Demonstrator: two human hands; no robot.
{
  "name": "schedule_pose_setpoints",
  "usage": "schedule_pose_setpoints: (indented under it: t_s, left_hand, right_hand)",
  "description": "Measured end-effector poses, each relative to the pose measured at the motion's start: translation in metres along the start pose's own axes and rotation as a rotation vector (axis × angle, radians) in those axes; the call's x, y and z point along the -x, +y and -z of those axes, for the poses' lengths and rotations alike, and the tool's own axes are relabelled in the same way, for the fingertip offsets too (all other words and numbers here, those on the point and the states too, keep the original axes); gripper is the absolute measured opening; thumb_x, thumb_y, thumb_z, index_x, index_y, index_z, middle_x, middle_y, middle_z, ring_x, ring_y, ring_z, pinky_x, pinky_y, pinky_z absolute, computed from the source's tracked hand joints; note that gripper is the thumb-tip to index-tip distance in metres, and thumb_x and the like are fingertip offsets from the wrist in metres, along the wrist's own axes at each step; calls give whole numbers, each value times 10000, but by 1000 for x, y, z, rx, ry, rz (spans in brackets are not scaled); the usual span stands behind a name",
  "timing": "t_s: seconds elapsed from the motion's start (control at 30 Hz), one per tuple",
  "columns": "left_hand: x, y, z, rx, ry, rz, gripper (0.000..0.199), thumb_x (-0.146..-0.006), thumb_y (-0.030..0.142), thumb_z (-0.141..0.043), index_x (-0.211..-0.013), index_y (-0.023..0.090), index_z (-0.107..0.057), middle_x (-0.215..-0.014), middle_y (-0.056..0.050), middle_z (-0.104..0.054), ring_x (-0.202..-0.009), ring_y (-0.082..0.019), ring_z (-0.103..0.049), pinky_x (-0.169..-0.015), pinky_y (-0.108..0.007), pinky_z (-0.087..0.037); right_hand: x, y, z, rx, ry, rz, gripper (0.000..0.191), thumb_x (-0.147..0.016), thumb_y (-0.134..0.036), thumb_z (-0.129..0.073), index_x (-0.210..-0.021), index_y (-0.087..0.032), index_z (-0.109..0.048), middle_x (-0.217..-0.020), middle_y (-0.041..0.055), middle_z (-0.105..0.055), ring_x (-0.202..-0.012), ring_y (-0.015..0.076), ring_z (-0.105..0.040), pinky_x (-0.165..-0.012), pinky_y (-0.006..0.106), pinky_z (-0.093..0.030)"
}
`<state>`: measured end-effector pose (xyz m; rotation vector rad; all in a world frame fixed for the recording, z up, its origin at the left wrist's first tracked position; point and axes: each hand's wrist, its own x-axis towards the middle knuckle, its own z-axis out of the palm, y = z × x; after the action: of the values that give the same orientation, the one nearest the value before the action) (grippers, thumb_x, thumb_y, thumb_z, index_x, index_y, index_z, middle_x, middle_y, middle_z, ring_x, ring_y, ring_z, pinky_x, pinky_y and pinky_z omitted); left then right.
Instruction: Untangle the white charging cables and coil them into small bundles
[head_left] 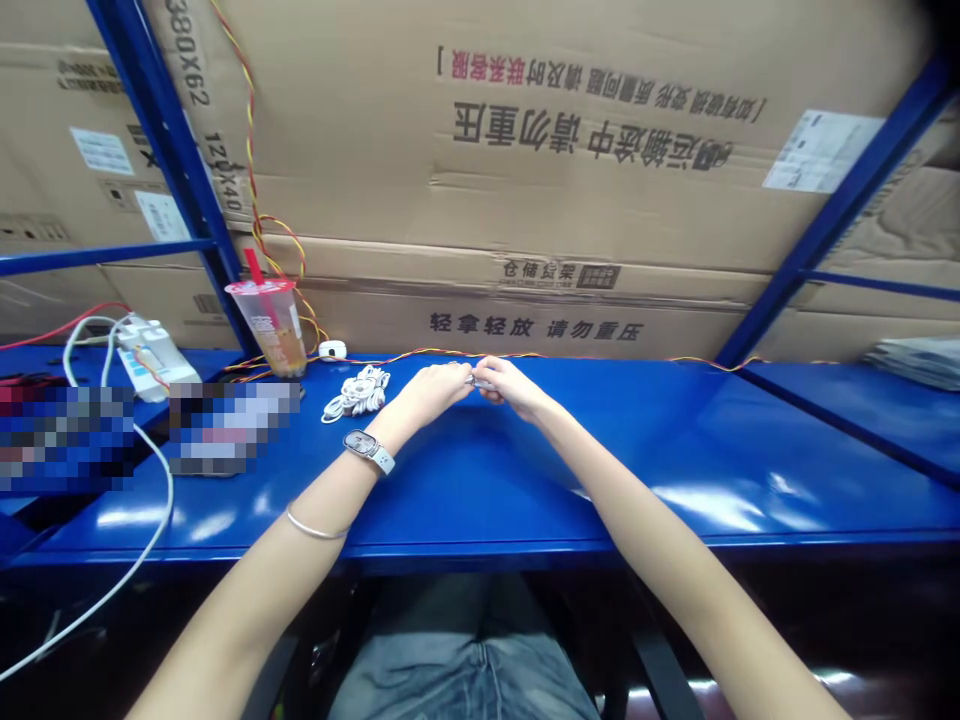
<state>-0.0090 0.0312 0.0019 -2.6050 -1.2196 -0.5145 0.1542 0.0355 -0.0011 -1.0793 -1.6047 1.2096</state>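
My left hand [431, 392] and my right hand [516, 388] meet above the far part of the blue shelf [637, 420]. Both are closed, with fingertips pinched around a small, pale, shiny piece [480, 381]. Fingers cover most of it, so its kind does not show. A bundle of white cable [360, 393] lies on the shelf just left of my left hand. Behind the bundle is a small white rounded case [332, 350]. On my left wrist are a watch [362, 443] and a thin bangle [315, 530].
A drink cup with a red straw [271, 325] stands at the back left. Beside it are a white power strip [159, 362], a white cord [166, 490] and a pixelated object [229, 432]. Large cartons [487, 210] wall off the back. Red-yellow wires [420, 352] run along the rear edge.
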Motion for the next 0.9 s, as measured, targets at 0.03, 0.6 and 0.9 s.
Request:
schedule_pose_setpoints:
  t_s: [0.03,0.6,0.9]
  left_hand:
    - [0,1,0,-23,-3,2,183,-927,274,-448,-978,137,-559,-935,-111,-657,-866,-214,-651,-715,-272,-455]
    - [-2,8,-14,-286,209,-119,288,-936,151,-335,-1127,137,-549,-897,-126,-631,-860,-226,-618,-715,-327,-410]
    - [-7,19,-6,-318,248,-47,327,-945,129,-270,-1068,105,-573,-962,-160,-627,-902,-263,-588,-801,-417,-380]
  right_hand:
    - [0,0,0,3,-6,-12,191,-769,-313,-574,-725,-188,-437,-504,-59,-443,-397,45,-328,-386,160,-198]
    - [2,-8,6,-240,-32,-183,239,-771,-199,-505,-598,-193,-339,-451,-96,-230,-363,28,-139,-365,168,-98]
    - [2,-15,4,-317,37,-111,282,-859,-256,-501,-633,-194,-345,-451,-103,-206,-367,31,-112,-361,161,-89]
